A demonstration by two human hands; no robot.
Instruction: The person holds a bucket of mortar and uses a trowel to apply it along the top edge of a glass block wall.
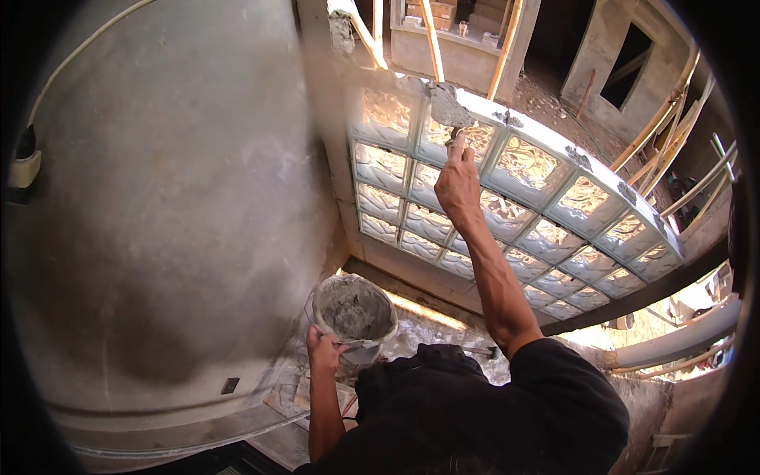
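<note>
Holding a trowel (450, 112) up at the top edge of a glass block panel (529, 165), right arm stretched out. Right grip (458, 178) clamped on the trowel handle, mostly hidden by the fingers; blade grey with mortar, right at the panel's upper rim, left of its middle. Whether blade touches glass: cannot tell.

Left grip (325, 348) clamped on the rim of a bucket (386, 331), lower in view, near the grey wall (182, 198). Bucket holds wet-looking grey mortar (352, 309), lumpy on top, rim smeared with it; wire handle hangs at its left side.

Panel: clear wavy blocks in rows, dark joints between, bright light coming through. More mortar dabs (578, 158) spaced along the pale top edge, right of the trowel. Panel's left side meets the pillar by the wall.

Wall carries a small dark plate (229, 385) low down, plus a cable (87, 33) running to a pale fitting (25, 168) at far left. Black shirt (475, 412) fills bottom middle. Beyond the panel: wooden poles (507, 49), rubble ground, brown box-like things (431, 11) on a ledge; any print on those or on the plate too small to read.
</note>
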